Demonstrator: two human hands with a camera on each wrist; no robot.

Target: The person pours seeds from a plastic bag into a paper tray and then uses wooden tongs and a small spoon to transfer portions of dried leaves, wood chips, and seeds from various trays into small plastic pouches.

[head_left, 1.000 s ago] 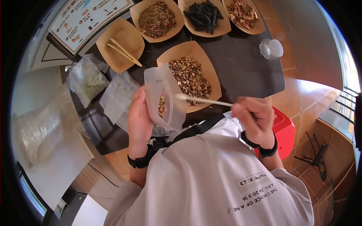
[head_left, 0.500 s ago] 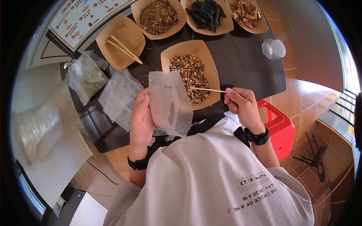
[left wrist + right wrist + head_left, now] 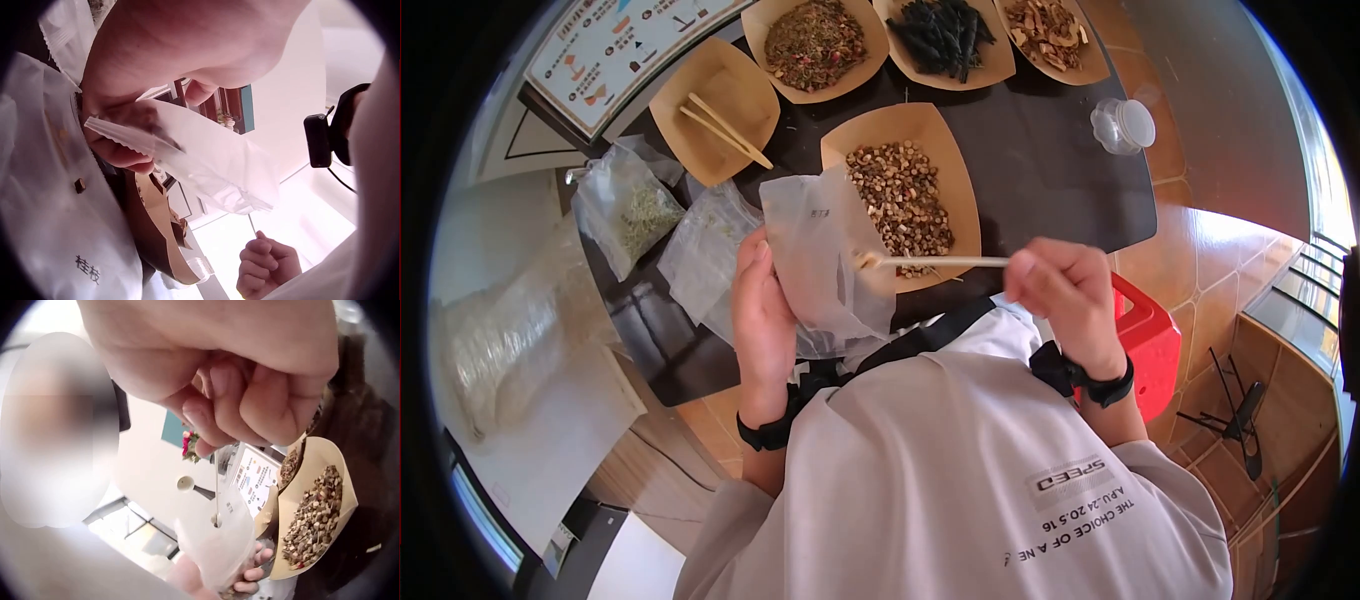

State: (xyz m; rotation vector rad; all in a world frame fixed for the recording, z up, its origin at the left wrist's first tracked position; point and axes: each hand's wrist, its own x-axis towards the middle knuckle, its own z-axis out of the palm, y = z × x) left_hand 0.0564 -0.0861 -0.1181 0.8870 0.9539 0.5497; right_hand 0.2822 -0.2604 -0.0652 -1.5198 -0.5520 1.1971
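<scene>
My left hand (image 3: 762,320) holds a translucent plastic bag (image 3: 815,265) upright, its thumb along the near side. My right hand (image 3: 1070,295) pinches the end of a thin, pale small spoon (image 3: 950,261). The spoon's blurred bowl, with brown bits in it, is at the bag's mouth. In the right wrist view the spoon (image 3: 217,487) points down to the bag (image 3: 219,550), whose lower part the left hand grips. Just beyond the bag stands a brown paper tray (image 3: 955,150) of chopped brown and cream pieces (image 3: 900,200).
Farther back are paper trays of reddish-brown herb mix (image 3: 815,45), dark strips (image 3: 940,40) and tan slices (image 3: 1045,35). A tray with wooden tongs (image 3: 725,130), a bag of green herbs (image 3: 645,215) and flat bags (image 3: 710,240) lie left. A clear jar (image 3: 1122,126) stands right.
The spoon was at the bag, then dipped into the tray of chopped pieces, and is now back at the bag's mouth with bits in it. The bag has shifted slightly left.
</scene>
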